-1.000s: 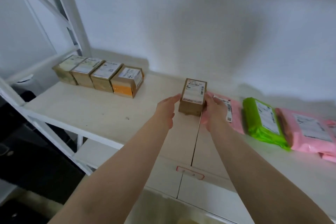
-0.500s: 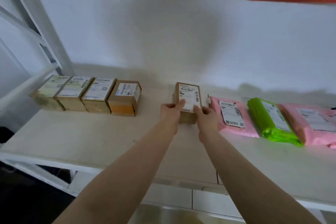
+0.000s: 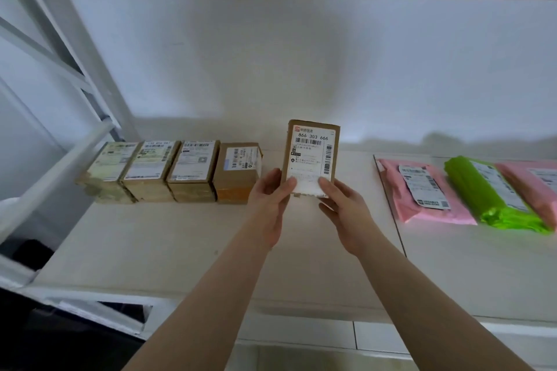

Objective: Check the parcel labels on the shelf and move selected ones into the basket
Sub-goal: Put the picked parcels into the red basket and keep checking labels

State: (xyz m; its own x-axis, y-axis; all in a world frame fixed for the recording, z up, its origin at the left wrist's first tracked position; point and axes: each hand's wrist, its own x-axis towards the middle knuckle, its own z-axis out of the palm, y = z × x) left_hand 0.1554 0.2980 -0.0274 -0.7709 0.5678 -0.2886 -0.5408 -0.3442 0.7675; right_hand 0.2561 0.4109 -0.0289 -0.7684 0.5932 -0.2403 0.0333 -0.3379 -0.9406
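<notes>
Both hands hold one small cardboard parcel [image 3: 312,156] up above the white shelf [image 3: 168,244], tipped so its labelled face looks toward the camera. The left hand [image 3: 269,202] grips the parcel's lower left edge, its thumb lying across the bottom of the label and the other fingers curled behind the box. The right hand [image 3: 346,208] grips the lower right corner the same way, thumb on the front, the rest of the fingers hidden behind. The white label [image 3: 310,166] covers most of the face; the digits 866 303 666 read clearly near its top, with barcodes below and down the right side. To the left, a row of four brown boxes [image 3: 168,172] stands side by side and touching at the back of the shelf, each with a label on top; the rightmost of them sits just beside the left hand. To the right, well apart from the held parcel, a pink mailer bag [image 3: 422,193] lies flat on the shelf, a green mailer bag [image 3: 494,199] lies just beside it, and a second pink bag [image 3: 533,184] shows at the frame's edge, partly under the green one.
</notes>
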